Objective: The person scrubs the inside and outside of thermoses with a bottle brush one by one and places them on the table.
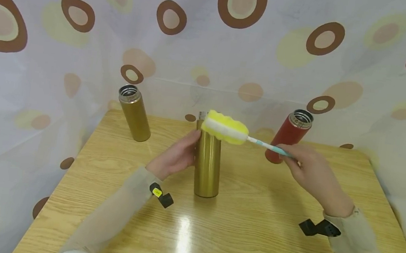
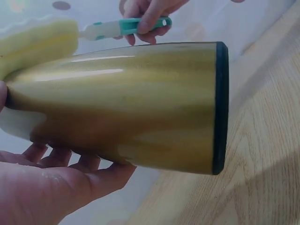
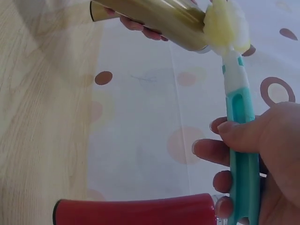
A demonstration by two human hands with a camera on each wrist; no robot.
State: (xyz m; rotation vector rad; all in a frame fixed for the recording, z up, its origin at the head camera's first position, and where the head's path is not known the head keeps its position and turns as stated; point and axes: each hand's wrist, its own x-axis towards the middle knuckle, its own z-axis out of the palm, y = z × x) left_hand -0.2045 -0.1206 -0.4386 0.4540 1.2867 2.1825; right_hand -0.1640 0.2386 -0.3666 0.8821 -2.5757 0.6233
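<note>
My left hand (image 1: 178, 156) grips a gold thermos bottle (image 1: 207, 169) from its left side, fingers curled round the upper body. The bottle stands roughly upright in the head view, its dark base (image 2: 220, 108) showing in the left wrist view. My right hand (image 1: 312, 174) holds a bottle brush (image 3: 241, 108) by its teal handle, thumb and fingers wrapped round it. The brush's yellow and white sponge head (image 1: 226, 128) points left and overlaps the bottle's upper part in the head view, hiding much of its mouth.
A second gold bottle (image 1: 136, 117) stands uncapped at the back left of the wooden table (image 1: 131, 227). An uncapped red bottle (image 1: 287, 136) stands at the back right, partly behind my right hand. A patterned curtain (image 1: 195, 59) hangs behind the table.
</note>
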